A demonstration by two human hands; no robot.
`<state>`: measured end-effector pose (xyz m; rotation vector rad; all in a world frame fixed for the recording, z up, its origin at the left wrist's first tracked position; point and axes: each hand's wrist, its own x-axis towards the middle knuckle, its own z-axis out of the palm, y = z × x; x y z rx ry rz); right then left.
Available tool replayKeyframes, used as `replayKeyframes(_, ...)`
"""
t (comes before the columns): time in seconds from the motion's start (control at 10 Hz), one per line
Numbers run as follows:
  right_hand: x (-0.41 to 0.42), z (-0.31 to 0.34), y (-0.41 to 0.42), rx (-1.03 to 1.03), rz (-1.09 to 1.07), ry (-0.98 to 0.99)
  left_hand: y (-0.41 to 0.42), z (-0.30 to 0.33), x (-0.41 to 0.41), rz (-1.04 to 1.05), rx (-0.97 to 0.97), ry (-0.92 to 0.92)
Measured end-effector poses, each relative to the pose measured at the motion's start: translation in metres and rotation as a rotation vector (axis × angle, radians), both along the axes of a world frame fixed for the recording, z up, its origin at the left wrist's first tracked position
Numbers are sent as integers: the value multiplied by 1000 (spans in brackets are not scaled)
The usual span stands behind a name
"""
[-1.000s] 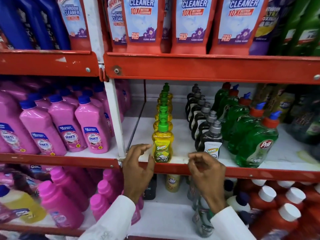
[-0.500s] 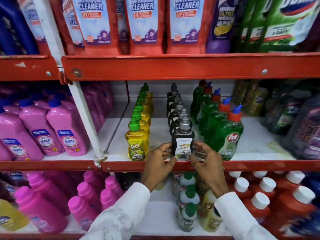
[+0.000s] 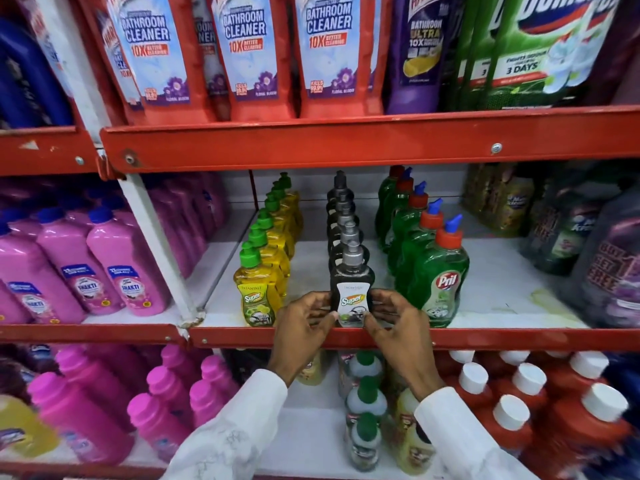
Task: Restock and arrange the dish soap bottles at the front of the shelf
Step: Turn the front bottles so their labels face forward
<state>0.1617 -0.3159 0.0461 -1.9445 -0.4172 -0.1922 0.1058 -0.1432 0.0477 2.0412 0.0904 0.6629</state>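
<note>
Three rows of dish soap bottles run front to back on the white middle shelf [image 3: 311,251]. The front black bottle [image 3: 352,282] with a grey cap and a white "Super" label stands at the shelf's red front lip. My left hand [image 3: 304,323] presses its left side and my right hand [image 3: 394,320] its right side, fingers curled around the base. To the left stands the front yellow bottle [image 3: 258,296] with a green cap. On the right is the front green "Pril" bottle [image 3: 441,285] with a red and blue cap.
Pink bottles [image 3: 114,271] fill the shelf section to the left, past a white upright post [image 3: 156,244]. Dark refill pouches [image 3: 602,258] stand at the right. Bathroom cleaner pouches [image 3: 242,53] hang above. Red bottles with white caps [image 3: 519,410] sit on the lower shelf.
My hands moved from the shelf lip by the yellow bottle over to the black row and closed on its front bottle. The camera has shifted right and closer.
</note>
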Motion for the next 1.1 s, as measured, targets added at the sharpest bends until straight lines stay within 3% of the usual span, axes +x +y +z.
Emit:
replayKeyframes(0.1, -3, 0, -4, 52, 14, -20, -3, -1, -2, 33, -11, -18)
replayKeyframes(0.2, -11, -5, -19, 160, -76, -162, -13, -4, -11, 183, 23, -166)
replayKeyframes(0.3, -15, -8, -47, 311, -255, -366, -42, 1, -15, 226, 180, -348)
replayKeyframes(0.4, -1, -9, -77, 323, -398, -390, -78, 5, -6, 67, 152, -280)
replayKeyframes(0.5, 20, -10, -98, 187, -316, -170, -98, 3, 9, -14, 112, -98)
replayKeyframes(0.6, 36, -7, -117, 19, -114, -96, -109, 2, 29, -64, 153, 48)
replayKeyframes(0.7, 46, -7, -125, -22, -19, -101, -113, 4, 41, -74, 192, 128)
replayKeyframes(1.1, 52, -11, -130, 84, 3, -53, -118, 1, 44, -1, 184, 78)
